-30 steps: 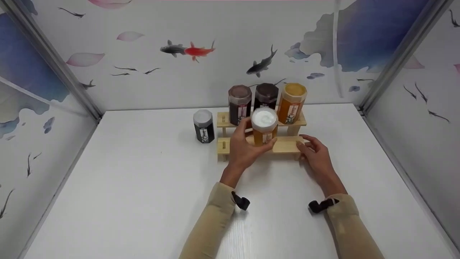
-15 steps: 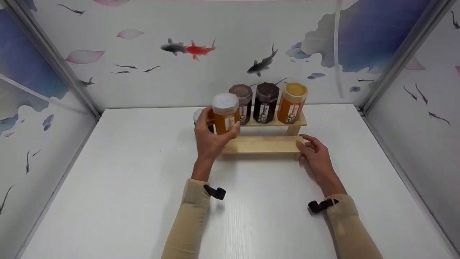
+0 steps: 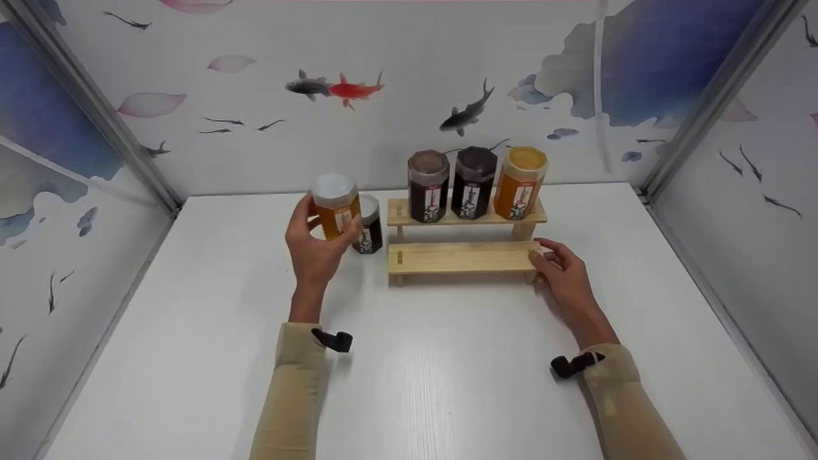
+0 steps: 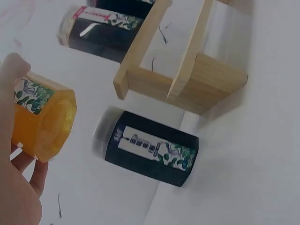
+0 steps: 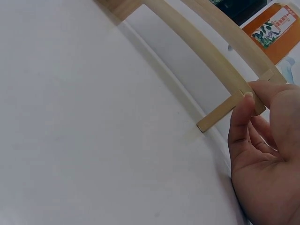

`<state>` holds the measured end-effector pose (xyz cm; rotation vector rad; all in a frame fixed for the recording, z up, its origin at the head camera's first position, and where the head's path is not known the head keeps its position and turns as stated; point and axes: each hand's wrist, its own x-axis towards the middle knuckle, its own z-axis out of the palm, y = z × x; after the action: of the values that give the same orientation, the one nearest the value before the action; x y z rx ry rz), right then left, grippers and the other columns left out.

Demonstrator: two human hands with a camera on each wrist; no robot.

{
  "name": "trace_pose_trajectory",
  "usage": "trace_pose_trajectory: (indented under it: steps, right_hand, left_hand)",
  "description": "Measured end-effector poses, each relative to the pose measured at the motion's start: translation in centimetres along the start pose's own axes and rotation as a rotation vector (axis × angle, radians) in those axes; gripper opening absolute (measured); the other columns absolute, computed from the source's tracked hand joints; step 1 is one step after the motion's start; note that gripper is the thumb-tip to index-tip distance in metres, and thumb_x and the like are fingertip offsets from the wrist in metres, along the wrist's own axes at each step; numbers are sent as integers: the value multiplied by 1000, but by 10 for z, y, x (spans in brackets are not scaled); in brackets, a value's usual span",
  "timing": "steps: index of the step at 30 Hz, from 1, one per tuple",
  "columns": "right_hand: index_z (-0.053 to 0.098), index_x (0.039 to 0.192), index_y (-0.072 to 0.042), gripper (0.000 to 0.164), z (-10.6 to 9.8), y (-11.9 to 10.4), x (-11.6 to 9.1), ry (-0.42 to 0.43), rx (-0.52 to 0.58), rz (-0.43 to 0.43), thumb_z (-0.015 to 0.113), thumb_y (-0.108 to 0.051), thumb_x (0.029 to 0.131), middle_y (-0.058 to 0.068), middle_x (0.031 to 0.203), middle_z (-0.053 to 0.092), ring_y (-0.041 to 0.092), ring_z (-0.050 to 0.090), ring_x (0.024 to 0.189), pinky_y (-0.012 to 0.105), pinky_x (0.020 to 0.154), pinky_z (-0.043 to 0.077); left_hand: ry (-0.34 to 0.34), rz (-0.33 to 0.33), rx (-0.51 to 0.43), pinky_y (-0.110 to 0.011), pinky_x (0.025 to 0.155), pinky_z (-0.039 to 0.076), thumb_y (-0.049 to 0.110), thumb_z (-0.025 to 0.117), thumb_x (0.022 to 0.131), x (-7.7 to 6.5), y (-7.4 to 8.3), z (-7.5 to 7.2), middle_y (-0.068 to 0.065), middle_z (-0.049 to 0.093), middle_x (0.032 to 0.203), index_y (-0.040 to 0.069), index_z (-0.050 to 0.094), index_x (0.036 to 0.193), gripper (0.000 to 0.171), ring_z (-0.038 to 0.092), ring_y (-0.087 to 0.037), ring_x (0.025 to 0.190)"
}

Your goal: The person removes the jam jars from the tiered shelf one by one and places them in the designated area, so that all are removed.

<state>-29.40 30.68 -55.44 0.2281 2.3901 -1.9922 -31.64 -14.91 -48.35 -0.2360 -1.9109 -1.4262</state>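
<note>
My left hand [image 3: 313, 255] grips an amber jar [image 3: 338, 211] with a white lid, held up in front of a dark jar [image 3: 369, 223] that stands on the table left of the rack. In the left wrist view the amber jar [image 4: 51, 119] shows its flat base, apart from the dark jar [image 4: 150, 147]. At the right end of the two-step wooden rack [image 3: 463, 257], my right hand [image 3: 563, 281] pinches the lower shelf between thumb and fingers. The right wrist view shows that thumb on the edge of the shelf [image 5: 206, 49].
On the upper shelf stand a dark reddish jar [image 3: 428, 185], a near-black jar [image 3: 474, 182] and an orange jar [image 3: 521, 182]. The white table [image 3: 415, 383] meets printed wall panels at the back and sides.
My left hand has carried the amber jar left, from over the lower shelf to in front of the dark jar. My right hand has stayed on the rack's end.
</note>
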Motion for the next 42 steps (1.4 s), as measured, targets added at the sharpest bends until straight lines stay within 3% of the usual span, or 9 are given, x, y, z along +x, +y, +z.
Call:
trace_pose_trajectory:
  steps: [8, 16, 20, 25, 30, 42]
  right_hand:
    - [50, 160, -25, 67, -1, -1, 0, -3, 1, 31, 71, -53, 103, 1, 124, 63, 11, 65, 102, 18, 80, 57]
    - [52, 158, -25, 67, -1, 0, 1, 9, 7, 17, 72, -54, 102, 3, 123, 63, 11, 65, 99, 18, 78, 57]
    - [51, 159, -26, 68, 0, 0, 1, 5, -5, 36, 72, -56, 101, 2, 124, 63, 12, 64, 102, 17, 81, 57]
    - [50, 161, -26, 68, 0, -1, 2, 6, -18, 43, 71, -54, 102, 1, 125, 63, 11, 64, 103, 17, 82, 57]
    - [51, 160, -25, 70, 1, -1, 3, 23, -32, 41, 73, -55, 101, 1, 122, 63, 11, 63, 101, 17, 80, 55]
    - [51, 159, -27, 70, 1, -1, 2, 22, -27, 55, 73, -59, 100, 3, 125, 62, 13, 63, 103, 17, 80, 56]
  left_hand:
    - [17, -158, 32, -51, 110, 57, 33, 93, 87, -2, -31, -13, -5, 64, 147, 14, 55, 156, 81, 63, -22, 130]
    - [-104, -354, 45, -51, 116, 54, 29, 90, 89, -10, -56, -18, -9, 61, 153, 17, 51, 159, 81, 60, -29, 138]
    - [-160, -418, 64, -51, 118, 52, 27, 88, 90, -14, -64, -18, -11, 56, 158, 16, 48, 161, 82, 56, -31, 144]
    - [-226, -448, 111, -54, 125, 45, 30, 84, 95, -14, -70, -18, -17, 47, 160, 12, 41, 165, 85, 46, -33, 151]
    - [-266, -437, 145, -52, 125, 44, 30, 81, 99, -14, -73, -19, -16, 50, 159, 14, 38, 169, 84, 46, -32, 149]
    - [-265, -460, 154, -48, 126, 45, 30, 77, 102, -14, -70, -12, -16, 45, 166, 14, 22, 174, 92, 45, -33, 155]
